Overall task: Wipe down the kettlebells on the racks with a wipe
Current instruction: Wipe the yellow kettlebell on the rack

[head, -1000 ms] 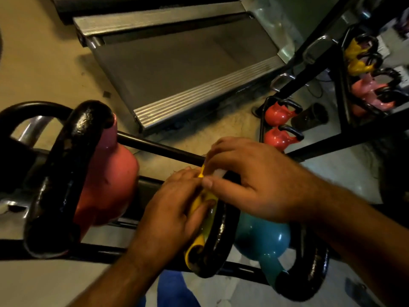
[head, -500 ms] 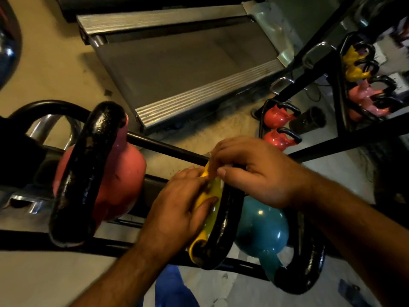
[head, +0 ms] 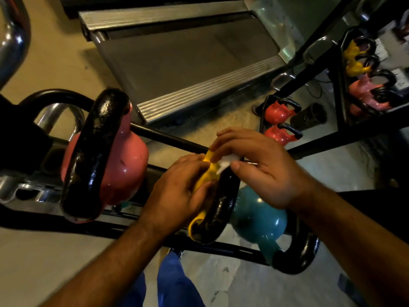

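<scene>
Our left hand [head: 177, 191] cups the yellow kettlebell [head: 205, 176] on the rack [head: 221, 248], fingers curled round it. Our right hand [head: 254, 167] pinches the wipe [head: 225, 163] against its black handle [head: 219, 207]. We judge the kettlebell heavy, glossy, slippery; the wipe limp. Beyond: teal kettlebell [head: 256, 216], pink kettlebell [head: 124, 165].

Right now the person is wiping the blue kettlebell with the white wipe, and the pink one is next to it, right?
Not quite. The head view shows the white wipe in the right hand on the yellow kettlebell, not the teal-blue one. The pink kettlebell does sit beside it.
</scene>
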The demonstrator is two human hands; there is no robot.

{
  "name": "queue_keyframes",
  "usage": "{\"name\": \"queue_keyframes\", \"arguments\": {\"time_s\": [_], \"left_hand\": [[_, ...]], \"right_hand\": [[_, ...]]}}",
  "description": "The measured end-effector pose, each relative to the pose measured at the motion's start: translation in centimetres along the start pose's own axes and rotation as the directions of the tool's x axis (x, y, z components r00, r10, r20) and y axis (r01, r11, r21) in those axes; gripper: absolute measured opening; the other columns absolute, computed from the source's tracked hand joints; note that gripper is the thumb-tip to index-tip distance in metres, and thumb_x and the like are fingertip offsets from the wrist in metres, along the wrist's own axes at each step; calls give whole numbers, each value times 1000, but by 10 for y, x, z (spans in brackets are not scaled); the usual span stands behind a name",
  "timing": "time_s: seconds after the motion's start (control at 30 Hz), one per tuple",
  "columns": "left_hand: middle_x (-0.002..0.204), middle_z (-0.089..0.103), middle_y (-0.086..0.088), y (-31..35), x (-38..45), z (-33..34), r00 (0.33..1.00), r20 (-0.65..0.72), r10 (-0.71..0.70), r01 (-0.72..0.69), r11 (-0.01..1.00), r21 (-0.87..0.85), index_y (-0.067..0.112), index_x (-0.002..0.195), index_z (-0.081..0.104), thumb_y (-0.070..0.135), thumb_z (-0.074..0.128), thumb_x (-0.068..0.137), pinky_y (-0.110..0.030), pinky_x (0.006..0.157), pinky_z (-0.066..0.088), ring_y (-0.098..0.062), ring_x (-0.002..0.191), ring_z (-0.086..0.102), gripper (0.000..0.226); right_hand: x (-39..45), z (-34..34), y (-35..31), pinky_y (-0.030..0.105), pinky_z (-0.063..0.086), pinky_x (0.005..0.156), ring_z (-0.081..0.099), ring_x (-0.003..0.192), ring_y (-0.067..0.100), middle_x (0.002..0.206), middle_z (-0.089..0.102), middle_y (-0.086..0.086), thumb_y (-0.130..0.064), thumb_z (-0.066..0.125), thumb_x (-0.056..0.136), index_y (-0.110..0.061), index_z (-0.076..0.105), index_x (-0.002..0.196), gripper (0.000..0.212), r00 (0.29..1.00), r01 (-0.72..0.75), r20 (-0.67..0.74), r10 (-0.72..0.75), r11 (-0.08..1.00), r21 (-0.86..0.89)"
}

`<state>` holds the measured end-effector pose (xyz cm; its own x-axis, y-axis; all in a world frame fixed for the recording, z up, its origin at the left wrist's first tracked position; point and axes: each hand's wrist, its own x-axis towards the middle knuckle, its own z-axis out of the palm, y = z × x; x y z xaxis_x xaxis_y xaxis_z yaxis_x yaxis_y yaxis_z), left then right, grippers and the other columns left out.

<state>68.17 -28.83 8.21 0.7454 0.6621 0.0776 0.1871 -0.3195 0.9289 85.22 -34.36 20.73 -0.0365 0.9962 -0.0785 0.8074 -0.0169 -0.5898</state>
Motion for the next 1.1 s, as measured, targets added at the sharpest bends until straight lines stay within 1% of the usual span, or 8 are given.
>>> {"name": "queue_keyframes", "arguments": {"time_s": [0.2, 0.33, 0.53, 0.67, 0.77, 0.87, 0.97, 1.1], "left_hand": [[135, 61, 0, 2, 3, 4, 1000, -22, -21, 21, 1000, 1, 17, 123, 66, 50, 52, 88, -40, 108, 45, -15, 129, 53, 51], [134, 60, 1, -2, 0, 0, 1000, -28, -14, 11, 995, -98, 15, 124, 65, 45, 54, 90, -42, 105, 47, -14, 127, 55, 46], [135, 60, 0, -11, 5, 6, 998, -9, -55, 52, 978, -203, 17, 124, 64, 42, 57, 89, -49, 103, 48, -18, 126, 57, 43], [134, 60, -1, -12, 1, 9, 997, -42, -60, 48, 970, -240, 20, 120, 64, 41, 59, 88, -50, 103, 48, -20, 125, 58, 38], [131, 61, 0, -7, 5, 10, 997, -65, -34, 23, 987, -160, 16, 118, 66, 43, 56, 87, -48, 101, 49, -18, 123, 58, 42], [123, 64, 1, -8, 7, 4, 999, -31, -12, 6, 983, -182, 18, 119, 65, 39, 56, 89, -48, 95, 51, -19, 116, 62, 38], [119, 66, 2, -4, 6, 2, 999, -11, 50, -51, 990, -134, 17, 116, 66, 36, 54, 88, -43, 93, 51, -16, 112, 62, 36], [126, 64, -1, -8, 6, 4, 998, -59, 37, -44, 992, -116, 13, 118, 67, 45, 53, 88, -45, 99, 50, -17, 119, 60, 46]], "right_hand": [[-5, 3, 8, 35, 46, 105, 55, 123, 4, 125, 65, -1, -33, 45, 90, -11, 74, 108, 41, 979, -137, -135, 151, 985, 108], [-21, 28, -1, 43, 39, 114, 52, 134, 22, 126, 65, 11, -22, 48, 89, -4, 72, 108, 37, 972, 87, -224, -69, 994, 70], [-4, 34, 2, 33, 45, 105, 55, 127, 9, 132, 61, 2, -33, 44, 88, -12, 68, 110, 39, 923, -93, -312, 227, 916, 391], [-27, 50, -2, 42, 37, 115, 48, 138, 18, 133, 61, 10, -28, 45, 88, -4, 69, 109, 40, 927, 66, -375, 23, 973, 222], [-15, 34, 7, 42, 42, 112, 53, 132, 15, 129, 64, 8, -28, 42, 92, -10, 71, 107, 37, 927, -14, -360, 109, 966, 258], [1, 20, -9, 27, 46, 100, 62, 108, 13, 101, 71, 5, -23, 43, 91, -9, 74, 88, 34, 974, 6, -227, 12, 997, 78], [-9, 17, -24, 38, 44, 90, 61, 87, 23, 83, 67, 4, -24, 47, 88, -11, 72, 80, 30, 979, 200, 28, -200, 948, -247], [-7, 0, -18, 34, 42, 98, 57, 111, 21, 109, 67, 9, -29, 43, 95, -8, 73, 103, 37, 998, 57, -23, -67, 953, -297]]}}
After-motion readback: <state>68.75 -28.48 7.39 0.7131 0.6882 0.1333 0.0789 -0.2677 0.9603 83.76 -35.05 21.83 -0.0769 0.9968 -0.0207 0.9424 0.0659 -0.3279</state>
